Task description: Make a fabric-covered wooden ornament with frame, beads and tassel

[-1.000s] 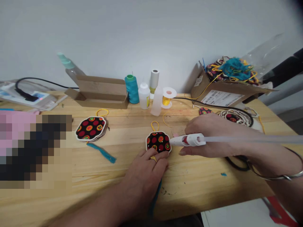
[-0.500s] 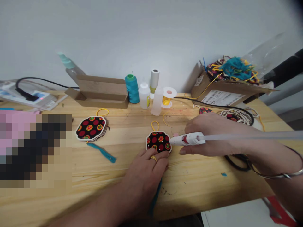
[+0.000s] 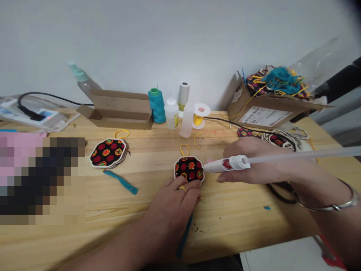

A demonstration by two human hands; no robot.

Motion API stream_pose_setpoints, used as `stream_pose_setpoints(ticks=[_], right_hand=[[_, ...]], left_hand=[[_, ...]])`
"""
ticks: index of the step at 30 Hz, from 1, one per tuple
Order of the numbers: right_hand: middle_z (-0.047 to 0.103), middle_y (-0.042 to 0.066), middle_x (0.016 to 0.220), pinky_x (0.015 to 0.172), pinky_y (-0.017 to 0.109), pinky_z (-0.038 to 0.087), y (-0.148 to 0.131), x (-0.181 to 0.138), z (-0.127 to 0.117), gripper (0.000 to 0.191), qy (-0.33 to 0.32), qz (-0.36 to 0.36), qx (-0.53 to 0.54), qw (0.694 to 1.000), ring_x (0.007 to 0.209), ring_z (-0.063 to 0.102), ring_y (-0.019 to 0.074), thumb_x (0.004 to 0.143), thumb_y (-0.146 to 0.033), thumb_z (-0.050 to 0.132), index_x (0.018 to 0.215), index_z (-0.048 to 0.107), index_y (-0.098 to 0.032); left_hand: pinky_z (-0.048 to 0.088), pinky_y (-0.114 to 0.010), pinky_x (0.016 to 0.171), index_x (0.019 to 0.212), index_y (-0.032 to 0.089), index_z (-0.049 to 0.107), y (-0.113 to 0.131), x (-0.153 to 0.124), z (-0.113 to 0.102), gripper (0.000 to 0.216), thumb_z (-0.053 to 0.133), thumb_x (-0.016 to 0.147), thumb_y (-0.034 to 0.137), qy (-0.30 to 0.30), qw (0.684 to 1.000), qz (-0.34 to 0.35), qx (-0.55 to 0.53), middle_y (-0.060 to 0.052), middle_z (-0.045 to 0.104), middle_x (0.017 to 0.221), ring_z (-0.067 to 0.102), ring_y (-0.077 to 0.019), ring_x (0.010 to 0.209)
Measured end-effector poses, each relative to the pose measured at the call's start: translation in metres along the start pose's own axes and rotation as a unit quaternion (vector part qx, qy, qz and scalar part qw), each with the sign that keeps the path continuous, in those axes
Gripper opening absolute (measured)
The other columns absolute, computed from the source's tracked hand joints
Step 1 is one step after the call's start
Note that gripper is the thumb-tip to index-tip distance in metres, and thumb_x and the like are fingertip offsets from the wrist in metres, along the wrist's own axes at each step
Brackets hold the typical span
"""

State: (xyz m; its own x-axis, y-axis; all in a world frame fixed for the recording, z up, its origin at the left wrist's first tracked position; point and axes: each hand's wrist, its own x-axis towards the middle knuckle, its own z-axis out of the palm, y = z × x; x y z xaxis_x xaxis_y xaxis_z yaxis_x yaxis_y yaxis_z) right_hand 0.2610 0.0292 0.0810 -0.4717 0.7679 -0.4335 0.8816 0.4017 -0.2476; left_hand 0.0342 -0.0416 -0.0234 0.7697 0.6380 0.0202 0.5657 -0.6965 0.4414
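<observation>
Under the fingers of my left hand lies a scalloped fabric ornament, black with red and orange flowers and a white edge. These fingers hold its lower edge against the table. A yellow cord loop tops the ornament, and a teal tassel shows below my wrist side. My right hand is closed round a white hot glue gun, its nozzle at the ornament's right edge. A translucent glue stick runs out of its back. The trigger is hidden by the hand.
A stack of similar ornaments sits at left. Behind stand an open cardboard box, teal thread cone, bottles and yellow cord spool. A filled carton, white-edged pieces and black cable are right.
The rear of the glue gun and my right hand have shifted slightly right, and the glue stick tilts up more. The nozzle stays at the ornament's right edge; my left hand keeps its place.
</observation>
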Motion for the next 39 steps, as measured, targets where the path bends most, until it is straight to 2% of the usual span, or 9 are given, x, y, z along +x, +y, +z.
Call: stream_pose_setpoints(ticks=[4,8,16,22,25,30,32,36,39], right_hand=[[0.056,-0.002,0.053,0.043,0.021,0.027,-0.003,0.002,-0.002,0.042,-0.019,0.005,-0.011,1.0,0.048,0.043,0.0095,0.076,-0.059,0.052,0.062,0.064,-0.021],[0.056,-0.001,0.054,0.042,0.021,0.026,-0.002,0.002,-0.002,0.043,-0.019,0.006,-0.006,1.0,0.048,0.043,0.0096,0.076,-0.059,0.052,0.063,0.065,-0.02],[0.056,-0.001,0.054,0.043,0.022,0.026,-0.002,0.0,-0.001,0.043,-0.007,-0.003,-0.002,1.0,0.048,0.043,0.0094,0.078,-0.057,0.053,0.063,0.066,-0.019],[0.057,0.0,0.058,0.046,0.022,0.029,0.0,-0.001,0.0,0.034,0.01,-0.003,0.022,1.0,0.052,0.046,0.0104,0.075,-0.051,0.059,0.065,0.065,-0.019],[0.054,-0.002,0.054,0.045,0.021,0.03,0.007,-0.002,0.003,0.037,0.012,-0.007,0.057,0.998,0.049,0.046,0.01,0.073,-0.053,0.061,0.061,0.062,-0.018],[0.053,-0.003,0.054,0.044,0.022,0.033,0.03,-0.006,0.014,0.035,0.012,-0.053,0.193,0.98,0.05,0.046,0.0107,0.074,-0.051,0.062,0.062,0.06,-0.018],[0.052,-0.002,0.053,0.044,0.023,0.033,0.038,-0.007,0.018,0.035,0.038,-0.056,0.243,0.968,0.05,0.045,0.0118,0.071,-0.051,0.065,0.06,0.061,-0.018],[0.054,-0.001,0.054,0.043,0.025,0.032,0.039,-0.004,0.024,0.035,0.156,-0.016,0.337,0.928,0.049,0.045,0.0127,0.069,-0.056,0.065,0.067,0.067,-0.021],[0.056,0.0,0.057,0.041,0.023,0.03,0.028,0.002,0.026,0.036,0.217,0.022,0.372,0.902,0.05,0.045,0.0122,0.072,-0.056,0.063,0.078,0.069,-0.021]], left_hand=[[0.035,-0.046,0.101,0.11,0.017,0.053,-0.002,0.001,0.006,0.038,0.055,0.073,0.024,0.034,0.999,0.004,0.016,-0.01,0.057,0.13,0.052,-0.0276,0.115],[0.038,-0.045,0.098,0.107,0.017,0.055,-0.003,0.003,0.007,0.03,0.053,0.077,0.018,0.048,0.998,0.006,0.03,-0.009,0.06,0.126,0.054,-0.0263,0.111],[0.038,-0.046,0.098,0.108,0.017,0.054,-0.004,0.003,0.01,0.037,0.059,0.072,0.022,0.052,0.998,0.005,0.024,-0.008,0.058,0.129,0.053,-0.0287,0.11],[0.038,-0.046,0.099,0.107,0.016,0.057,0.0,0.003,0.002,0.03,0.05,0.078,0.014,0.029,0.999,-0.005,0.016,-0.009,0.059,0.128,0.054,-0.0273,0.113],[0.038,-0.047,0.1,0.108,0.015,0.057,0.001,0.003,0.0,0.031,0.051,0.077,0.015,0.018,1.0,-0.003,0.01,-0.009,0.058,0.129,0.053,-0.0278,0.114],[0.037,-0.044,0.101,0.106,0.017,0.056,-0.002,0.002,0.008,0.027,0.052,0.08,0.016,0.05,0.999,-0.001,0.007,-0.008,0.059,0.128,0.054,-0.0256,0.113],[0.038,-0.043,0.1,0.104,0.019,0.056,-0.003,0.002,0.011,0.023,0.051,0.082,0.015,0.088,0.996,-0.005,0.008,-0.006,0.06,0.127,0.057,-0.0238,0.11],[0.04,-0.039,0.097,0.094,0.02,0.057,-0.003,0.008,0.005,0.02,0.044,0.087,0.007,0.175,0.985,0.005,-0.013,-0.005,0.067,0.117,0.06,-0.0175,0.107],[0.046,-0.038,0.088,0.084,0.021,0.06,-0.003,0.015,-0.01,0.018,0.045,0.089,0.013,0.217,0.973,-0.054,-0.062,-0.005,0.067,0.116,0.059,-0.0183,0.105]])
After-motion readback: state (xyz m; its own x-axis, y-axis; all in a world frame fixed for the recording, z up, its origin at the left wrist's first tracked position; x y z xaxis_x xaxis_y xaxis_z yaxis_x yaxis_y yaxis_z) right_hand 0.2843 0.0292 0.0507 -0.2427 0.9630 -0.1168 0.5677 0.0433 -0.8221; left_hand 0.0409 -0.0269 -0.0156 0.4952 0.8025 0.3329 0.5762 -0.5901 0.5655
